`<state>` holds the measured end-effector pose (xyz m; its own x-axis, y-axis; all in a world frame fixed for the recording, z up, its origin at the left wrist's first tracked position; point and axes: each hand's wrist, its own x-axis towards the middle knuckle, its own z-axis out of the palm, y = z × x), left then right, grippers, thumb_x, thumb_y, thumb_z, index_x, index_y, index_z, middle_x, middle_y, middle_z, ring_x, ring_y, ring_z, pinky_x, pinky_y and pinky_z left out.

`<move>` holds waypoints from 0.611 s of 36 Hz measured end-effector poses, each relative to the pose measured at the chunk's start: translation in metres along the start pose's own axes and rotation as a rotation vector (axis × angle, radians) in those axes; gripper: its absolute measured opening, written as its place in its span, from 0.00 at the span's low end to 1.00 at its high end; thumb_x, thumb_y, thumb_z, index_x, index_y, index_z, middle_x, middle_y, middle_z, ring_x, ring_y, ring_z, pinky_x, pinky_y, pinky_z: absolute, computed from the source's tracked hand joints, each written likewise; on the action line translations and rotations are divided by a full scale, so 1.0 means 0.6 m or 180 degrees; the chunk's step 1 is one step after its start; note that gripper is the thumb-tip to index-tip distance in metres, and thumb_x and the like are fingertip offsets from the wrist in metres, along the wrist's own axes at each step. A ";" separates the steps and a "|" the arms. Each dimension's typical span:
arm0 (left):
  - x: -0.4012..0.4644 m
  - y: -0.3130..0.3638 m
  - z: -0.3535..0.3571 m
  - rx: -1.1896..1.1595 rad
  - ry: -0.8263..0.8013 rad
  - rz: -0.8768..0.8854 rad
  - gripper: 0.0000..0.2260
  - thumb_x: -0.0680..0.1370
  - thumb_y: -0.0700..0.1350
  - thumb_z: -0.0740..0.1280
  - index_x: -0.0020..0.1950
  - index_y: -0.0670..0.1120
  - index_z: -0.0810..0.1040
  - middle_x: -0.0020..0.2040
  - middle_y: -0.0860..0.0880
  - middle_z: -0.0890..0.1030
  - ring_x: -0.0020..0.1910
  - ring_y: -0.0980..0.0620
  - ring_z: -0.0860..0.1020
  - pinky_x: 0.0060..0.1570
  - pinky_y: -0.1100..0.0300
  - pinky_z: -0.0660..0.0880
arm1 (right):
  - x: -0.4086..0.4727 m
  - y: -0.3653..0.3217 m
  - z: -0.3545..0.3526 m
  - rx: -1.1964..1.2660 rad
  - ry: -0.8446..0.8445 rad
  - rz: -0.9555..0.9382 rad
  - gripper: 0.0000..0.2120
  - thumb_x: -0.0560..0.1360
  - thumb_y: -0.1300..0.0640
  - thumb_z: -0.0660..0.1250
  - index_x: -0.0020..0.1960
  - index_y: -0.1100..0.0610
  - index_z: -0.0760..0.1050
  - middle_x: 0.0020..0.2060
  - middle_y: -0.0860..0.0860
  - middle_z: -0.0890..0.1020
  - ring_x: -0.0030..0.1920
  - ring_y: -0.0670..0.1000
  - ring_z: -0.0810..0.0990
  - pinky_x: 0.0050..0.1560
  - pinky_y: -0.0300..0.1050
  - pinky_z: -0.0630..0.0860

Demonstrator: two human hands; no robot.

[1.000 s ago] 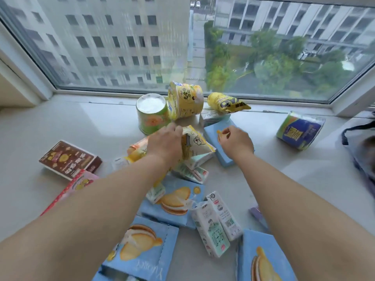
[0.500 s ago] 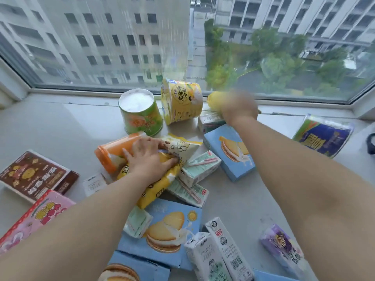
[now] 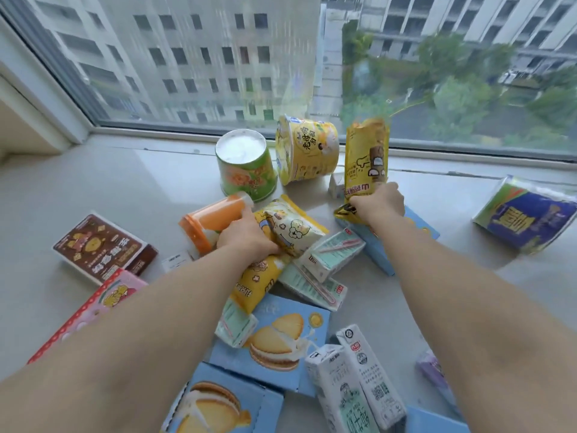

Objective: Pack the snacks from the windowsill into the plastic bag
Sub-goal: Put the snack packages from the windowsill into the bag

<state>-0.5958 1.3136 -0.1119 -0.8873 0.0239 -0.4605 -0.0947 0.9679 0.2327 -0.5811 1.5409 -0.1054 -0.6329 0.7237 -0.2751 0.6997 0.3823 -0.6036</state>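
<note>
The right hand point(image 3: 379, 203) has lifted the yellow snack packet point(image 3: 367, 160) upright — pinching its near end; the left hand point(image 3: 246, 235) is gripping the popcorn bag point(image 3: 290, 229), gathering both for bagging.

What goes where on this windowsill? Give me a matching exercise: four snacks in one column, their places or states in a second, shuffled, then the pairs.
Things
1. Tall yellow foil snack packet
2. Green paper cup with white lid
3. Brown rectangular snack box
4. Blue-and-green shiny packet

Places or states
A. Lying flat, far left
B. Held upright by the right hand
C. Lying alone, far right
D. Standing near the glass, beside the yellow tub

Pairs: 1-B, 2-D, 3-A, 4-C
</note>
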 end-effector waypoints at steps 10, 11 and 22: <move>-0.116 -0.025 -0.057 -0.1229 0.0644 -0.0218 0.31 0.68 0.55 0.73 0.66 0.49 0.65 0.57 0.47 0.78 0.57 0.43 0.77 0.55 0.52 0.74 | -0.181 0.008 -0.062 0.0568 -0.0583 -0.0251 0.26 0.69 0.54 0.72 0.61 0.60 0.64 0.52 0.54 0.75 0.49 0.54 0.73 0.48 0.45 0.70; -0.133 -0.027 -0.065 -0.1468 0.0662 -0.0223 0.31 0.68 0.55 0.73 0.65 0.49 0.65 0.57 0.47 0.78 0.58 0.43 0.76 0.57 0.51 0.74 | -0.202 0.007 -0.070 0.0653 -0.0637 -0.0236 0.26 0.69 0.55 0.72 0.61 0.60 0.64 0.51 0.53 0.74 0.48 0.53 0.73 0.48 0.46 0.71; -0.383 -0.195 -0.129 -0.2728 0.1252 0.0070 0.31 0.64 0.56 0.77 0.63 0.51 0.70 0.53 0.51 0.79 0.49 0.48 0.76 0.48 0.56 0.73 | -0.522 0.039 -0.079 0.1834 -0.1528 -0.0051 0.12 0.67 0.62 0.75 0.49 0.55 0.79 0.45 0.55 0.84 0.46 0.56 0.83 0.52 0.53 0.80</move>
<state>-0.4157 1.1756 0.0331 -0.9667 -0.1976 -0.1627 -0.2369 0.4508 0.8606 -0.3508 1.3508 0.0022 -0.8090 0.3400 -0.4796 0.4882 -0.0661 -0.8702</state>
